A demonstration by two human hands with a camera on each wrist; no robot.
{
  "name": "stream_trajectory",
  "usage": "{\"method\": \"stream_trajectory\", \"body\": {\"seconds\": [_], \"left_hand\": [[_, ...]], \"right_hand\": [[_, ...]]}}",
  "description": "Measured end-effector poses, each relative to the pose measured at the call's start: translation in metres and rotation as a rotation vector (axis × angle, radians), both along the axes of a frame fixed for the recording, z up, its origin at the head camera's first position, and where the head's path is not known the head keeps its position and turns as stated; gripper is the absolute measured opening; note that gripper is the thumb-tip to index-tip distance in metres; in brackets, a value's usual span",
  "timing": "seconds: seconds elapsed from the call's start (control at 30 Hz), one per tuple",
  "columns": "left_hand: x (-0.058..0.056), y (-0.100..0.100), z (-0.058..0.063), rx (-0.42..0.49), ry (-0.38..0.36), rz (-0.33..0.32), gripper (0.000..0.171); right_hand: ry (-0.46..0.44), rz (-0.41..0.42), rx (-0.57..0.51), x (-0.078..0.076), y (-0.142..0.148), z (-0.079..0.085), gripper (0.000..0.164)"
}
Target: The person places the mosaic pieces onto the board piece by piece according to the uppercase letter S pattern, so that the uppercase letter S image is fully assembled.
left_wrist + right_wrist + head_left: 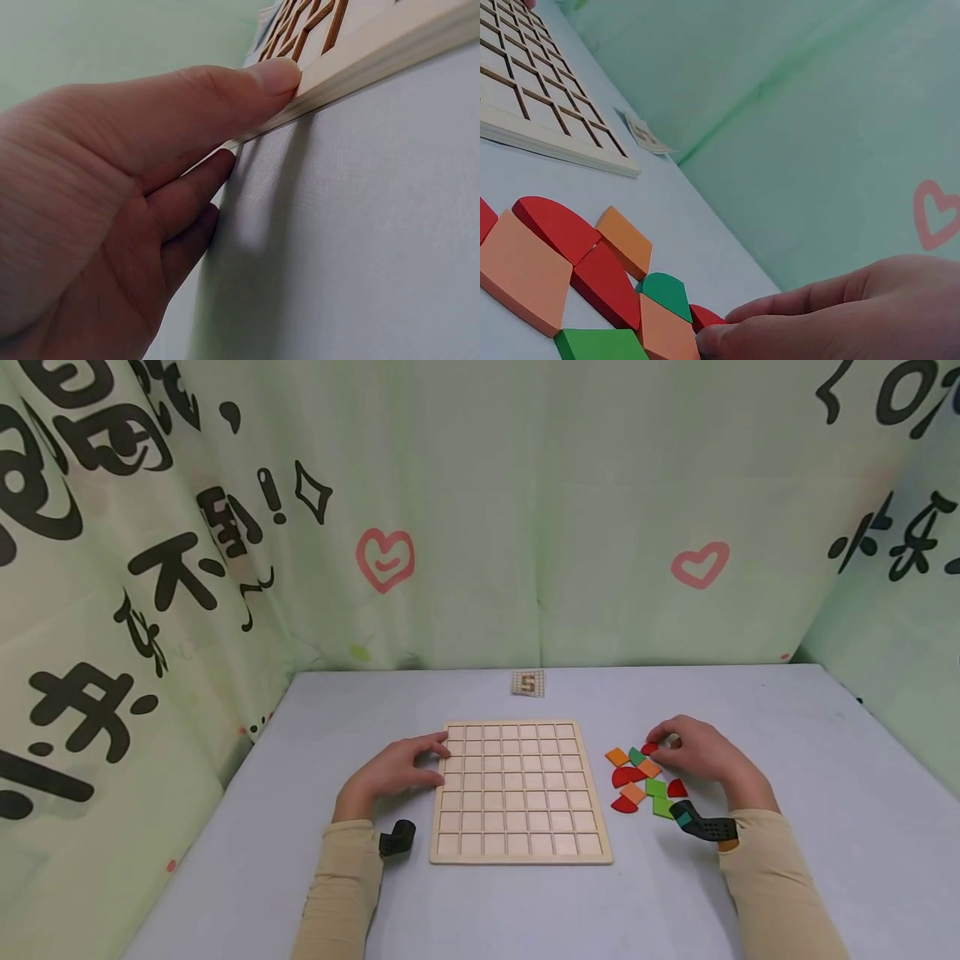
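A light wooden grid board (521,860) lies flat in the middle of the table. At its left edge rests my left hand (393,767); the left wrist view shows the thumb (274,77) touching the rim, the fingers nearly straight. To the right of the board my right hand (697,750) pinches a small red curved block (705,316), partly hidden by the fingertips. Beside it lie a dark green block (664,295), orange blocks (617,757), light green blocks (656,787) and more red curved blocks (627,777), grouped closely.
A small printed card (528,683) lies at the back of the white table (360,710). Green curtains (480,510) with black writing and red hearts enclose the back and sides. A black wrist strap (701,825) sits on the right forearm.
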State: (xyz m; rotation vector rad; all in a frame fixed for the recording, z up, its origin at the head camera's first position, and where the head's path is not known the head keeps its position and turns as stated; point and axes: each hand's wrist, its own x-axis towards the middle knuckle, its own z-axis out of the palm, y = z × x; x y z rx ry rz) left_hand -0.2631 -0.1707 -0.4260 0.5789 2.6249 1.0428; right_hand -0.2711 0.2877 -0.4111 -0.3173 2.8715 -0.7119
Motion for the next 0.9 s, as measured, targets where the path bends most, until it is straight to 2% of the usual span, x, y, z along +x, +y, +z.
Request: {"method": "stream_trajectory", "body": {"seconds": [0.23,0.57,0.9], "left_hand": [[0.0008,0.0006,0.0016,-0.009,0.006,-0.009,0.032],[0.002,-0.0001,0.001,-0.022,-0.009,0.011,0.038],[-0.0015,-0.0008,-0.0007,-0.017,-0.001,0.005,0.037]], "right_hand": [[-0.007,0.003,-0.008,0.0002,-0.001,-0.0007,0.034],[-0.018,0.005,-0.006,-0.0007,-0.0008,-0.0042,0.034],[-0.008,-0.002,0.001,-0.0009,-0.0025,-0.002,0.034]]}}
